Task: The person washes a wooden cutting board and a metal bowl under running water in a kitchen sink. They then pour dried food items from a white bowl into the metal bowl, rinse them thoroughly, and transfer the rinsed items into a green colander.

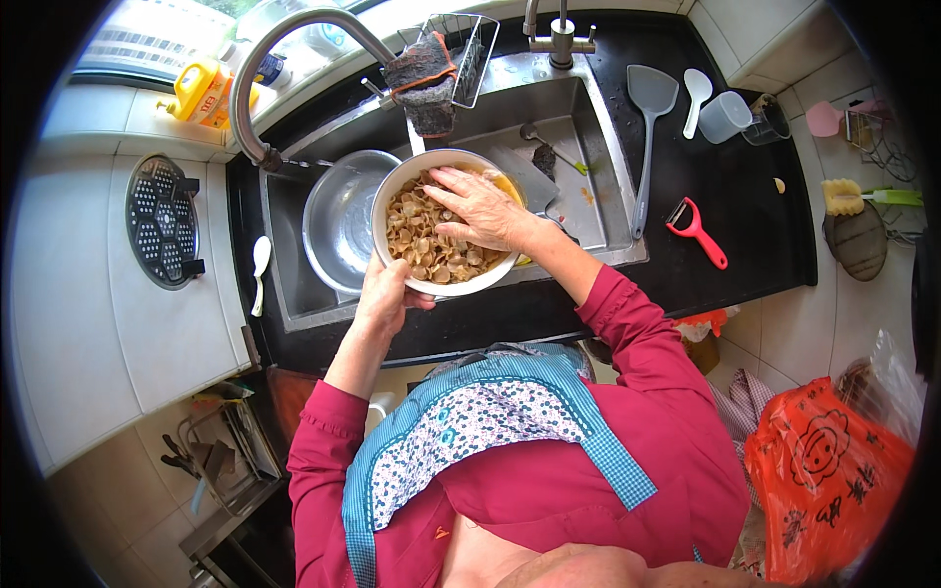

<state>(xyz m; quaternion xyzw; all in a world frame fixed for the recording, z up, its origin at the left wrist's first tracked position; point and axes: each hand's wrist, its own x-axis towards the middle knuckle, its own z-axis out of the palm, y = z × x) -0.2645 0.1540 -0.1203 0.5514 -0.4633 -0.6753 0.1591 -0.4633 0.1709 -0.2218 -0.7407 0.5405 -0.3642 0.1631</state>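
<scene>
My left hand (384, 294) grips the near-left rim of a white bowl (470, 287), thumb inside and fingers beneath. Brown, thin, curled shell-like pieces (423, 239) fill much of it; I cannot tell what they are. Spread over these pieces, my right hand (481, 209) rests with its fingers apart. Yellowish liquid (509, 187) shows at the bowl's right side, partly hidden by that hand. The bowl is held over the sink (599, 176), overlapping a metal basin (334, 220) that sits inside the sink on the left.
A curved faucet (237, 95) trickles water at left. The sink holds a broad metal blade (531, 180) and a spoon (553, 147). Cloths (423, 81) hang at a wire rack (478, 62). On the right counter lie a grey turner (647, 132) and a red peeler (695, 231).
</scene>
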